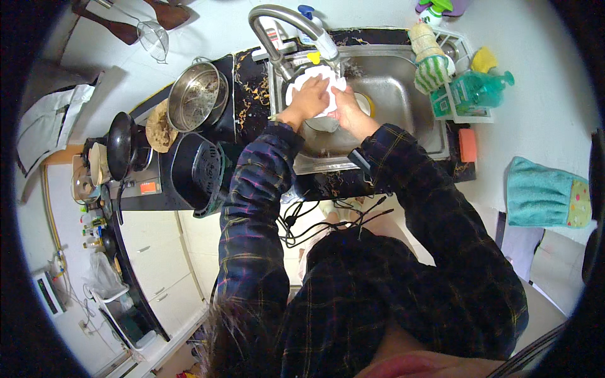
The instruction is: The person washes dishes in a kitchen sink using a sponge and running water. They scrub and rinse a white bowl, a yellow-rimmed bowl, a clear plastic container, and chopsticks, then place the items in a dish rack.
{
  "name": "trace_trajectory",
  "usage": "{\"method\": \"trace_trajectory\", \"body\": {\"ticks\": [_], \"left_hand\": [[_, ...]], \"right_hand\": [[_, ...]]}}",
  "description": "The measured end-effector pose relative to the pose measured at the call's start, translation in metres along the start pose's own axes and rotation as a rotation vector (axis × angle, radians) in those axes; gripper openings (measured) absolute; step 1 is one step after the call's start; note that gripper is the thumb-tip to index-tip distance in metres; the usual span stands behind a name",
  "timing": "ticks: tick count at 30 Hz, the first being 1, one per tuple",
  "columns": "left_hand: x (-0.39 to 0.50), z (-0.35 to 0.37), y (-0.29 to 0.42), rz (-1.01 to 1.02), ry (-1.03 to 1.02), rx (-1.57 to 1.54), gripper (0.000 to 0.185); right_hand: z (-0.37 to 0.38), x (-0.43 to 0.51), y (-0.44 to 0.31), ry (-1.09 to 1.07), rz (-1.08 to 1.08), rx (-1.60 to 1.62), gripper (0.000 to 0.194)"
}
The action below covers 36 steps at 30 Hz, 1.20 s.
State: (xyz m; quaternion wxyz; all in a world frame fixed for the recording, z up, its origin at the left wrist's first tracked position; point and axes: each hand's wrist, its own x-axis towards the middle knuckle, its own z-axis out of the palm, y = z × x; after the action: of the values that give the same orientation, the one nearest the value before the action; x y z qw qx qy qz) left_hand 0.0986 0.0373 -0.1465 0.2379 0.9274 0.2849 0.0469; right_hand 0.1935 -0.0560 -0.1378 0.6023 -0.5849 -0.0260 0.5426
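Note:
A white dish point(309, 74) is under the tip of the curved metal faucet point(288, 19), over the left side of the steel sink point(401, 94). Flat across its face lies my left hand point(309, 98), which hides much of it. My right hand point(349, 106) grips the dish by its right edge. Below my hands, a bowl-like vessel point(322, 124) shows in the sink, partly covered. Behind my right wrist, a round white piece with a yellow rim point(365, 103) is half hidden.
Left of the sink stand a steel steamer pot point(194, 97), a black basket point(196, 170) and a black frying pan point(119, 145). A white rack point(465, 115) with a green bottle point(477, 90) and cloths point(429, 59) borders the right side. Black cables point(302, 222) hang at the counter's front.

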Motion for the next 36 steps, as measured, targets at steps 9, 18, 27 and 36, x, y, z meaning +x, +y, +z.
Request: {"method": "trace_trajectory", "body": {"ticks": [9,18,27,36], "left_hand": [[-0.009,-0.004,0.008,-0.144,-0.138,0.126,0.061],[-0.027,0.002,0.012,-0.589,0.269,-1.017,0.055],[-0.07,-0.054,0.056,-0.011,0.399,0.2,0.046],[-0.112,-0.055,0.064,0.231,0.421,0.495,0.053]], "right_hand": [[-0.017,0.047,0.014,0.068,-0.006,0.113,0.032],[-0.052,0.041,0.022,-0.103,0.135,0.332,0.026],[-0.039,0.085,0.029,-0.208,0.157,-0.02,0.019],[-0.072,0.1,0.029,-0.082,0.137,-0.165,0.024]]}}
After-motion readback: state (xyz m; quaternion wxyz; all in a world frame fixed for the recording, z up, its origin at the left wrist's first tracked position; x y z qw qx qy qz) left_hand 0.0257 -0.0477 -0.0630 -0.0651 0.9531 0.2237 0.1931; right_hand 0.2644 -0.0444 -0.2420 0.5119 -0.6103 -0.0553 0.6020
